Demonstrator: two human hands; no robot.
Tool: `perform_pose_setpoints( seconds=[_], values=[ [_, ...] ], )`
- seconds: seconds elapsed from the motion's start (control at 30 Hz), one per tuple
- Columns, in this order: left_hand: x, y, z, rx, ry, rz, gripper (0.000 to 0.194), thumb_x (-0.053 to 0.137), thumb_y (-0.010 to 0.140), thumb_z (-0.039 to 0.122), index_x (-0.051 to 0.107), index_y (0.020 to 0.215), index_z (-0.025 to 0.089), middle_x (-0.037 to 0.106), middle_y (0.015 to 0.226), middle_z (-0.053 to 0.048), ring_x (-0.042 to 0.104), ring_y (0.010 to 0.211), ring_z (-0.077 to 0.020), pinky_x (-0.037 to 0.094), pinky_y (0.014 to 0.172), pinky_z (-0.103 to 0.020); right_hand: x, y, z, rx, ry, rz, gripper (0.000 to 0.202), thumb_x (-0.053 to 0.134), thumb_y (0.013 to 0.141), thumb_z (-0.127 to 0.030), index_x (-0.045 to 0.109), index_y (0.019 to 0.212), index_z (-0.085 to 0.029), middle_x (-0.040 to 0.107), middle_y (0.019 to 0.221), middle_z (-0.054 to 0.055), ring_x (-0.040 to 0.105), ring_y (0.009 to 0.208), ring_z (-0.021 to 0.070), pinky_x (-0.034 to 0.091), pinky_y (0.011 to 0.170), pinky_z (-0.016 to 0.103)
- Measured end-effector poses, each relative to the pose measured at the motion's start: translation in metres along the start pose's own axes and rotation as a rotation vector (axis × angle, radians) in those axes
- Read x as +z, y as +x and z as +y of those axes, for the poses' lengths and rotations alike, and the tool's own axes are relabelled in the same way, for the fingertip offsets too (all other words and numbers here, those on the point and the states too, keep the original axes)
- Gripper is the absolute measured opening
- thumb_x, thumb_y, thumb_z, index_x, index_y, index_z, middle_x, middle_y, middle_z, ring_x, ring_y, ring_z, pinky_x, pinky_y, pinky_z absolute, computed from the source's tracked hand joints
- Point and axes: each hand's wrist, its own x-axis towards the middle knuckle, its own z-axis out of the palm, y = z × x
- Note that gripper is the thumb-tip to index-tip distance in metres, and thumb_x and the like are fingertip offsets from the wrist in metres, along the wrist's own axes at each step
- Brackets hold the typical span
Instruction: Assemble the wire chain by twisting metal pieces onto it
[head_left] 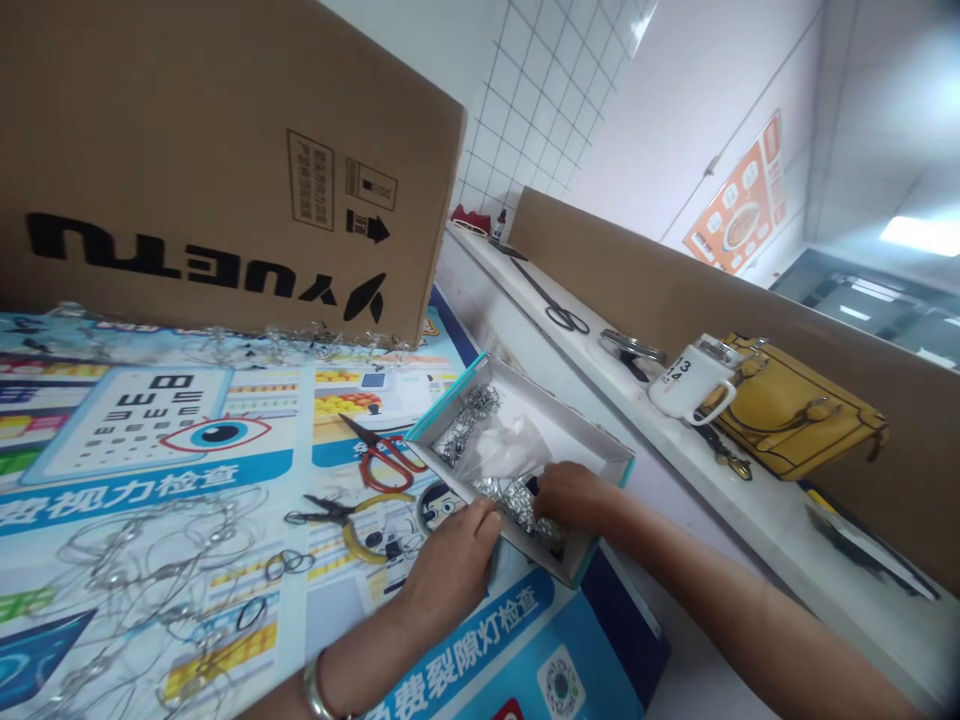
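Holding the near rim of the open box (559, 400), the left hand (461, 545) has its fingers bent over this edge. The right hand (574, 497) reaches inside, its fingers bent at the silvery bundles (516, 500); whether they grasp something, I cannot tell. Beside these bundles lies a clear plastic bag (514, 448). Left of the box, red-handled scissors (384, 460) and yellow-handled pliers (352, 515) rest on the printed table cover (300, 570). Farther, a large carton (225, 120) stands upright.
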Motion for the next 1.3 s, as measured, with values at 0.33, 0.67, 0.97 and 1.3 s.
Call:
perform_pose_setpoints(
  seconds=[0.33, 0.67, 0.97, 1.3],
  values=[
    [0.001, -0.001, -0.001, -0.006, -0.004, -0.006, 0.040, 0.041, 0.072, 0.001, 0.049, 0.108, 0.017, 0.046, 0.117, -0.009, 0.048, 0.101, -0.0215, 0.041, 0.088, -0.033, 0.018, 0.000, -0.021, 0.050, 0.048, -0.106, 0.021, 0.053, 0.076, -0.022, 0.067, 0.091, -0.019, 0.069, 0.084, 0.010, 0.065, 0.074, 0.0247, 0.045, 0.057, 0.028],
    [0.004, -0.001, -0.002, -0.012, -0.026, -0.013, 0.039, 0.041, 0.071, 0.000, 0.049, 0.105, 0.018, 0.047, 0.115, -0.008, 0.048, 0.098, -0.0216, 0.042, 0.086, -0.034, 0.018, 0.017, 0.011, 0.130, 0.087, -0.090, 0.041, 0.053, 0.076, -0.020, 0.056, 0.112, -0.041, 0.068, 0.095, 0.000, 0.065, 0.081, 0.0213, 0.044, 0.061, 0.025],
    [0.004, 0.000, -0.001, -0.011, -0.002, -0.001, 0.037, 0.041, 0.072, 0.000, 0.049, 0.104, 0.017, 0.047, 0.114, -0.008, 0.048, 0.096, -0.0217, 0.042, 0.085, -0.034, 0.021, 0.025, 0.006, 0.152, 0.076, -0.052, 0.032, 0.052, 0.076, -0.021, 0.062, 0.102, -0.037, 0.068, 0.091, 0.001, 0.064, 0.082, 0.0221, 0.043, 0.059, 0.025],
    [0.001, 0.000, -0.001, 0.010, -0.003, 0.012, 0.034, 0.042, 0.074, 0.002, 0.049, 0.103, 0.017, 0.047, 0.116, -0.008, 0.049, 0.098, -0.0220, 0.042, 0.087, -0.035, 0.010, 0.013, 0.010, 0.207, 0.039, -0.035, 0.025, 0.055, 0.076, -0.024, 0.064, 0.097, -0.033, 0.067, 0.096, 0.002, 0.062, 0.089, 0.0222, 0.043, 0.066, 0.027]
  ],
)
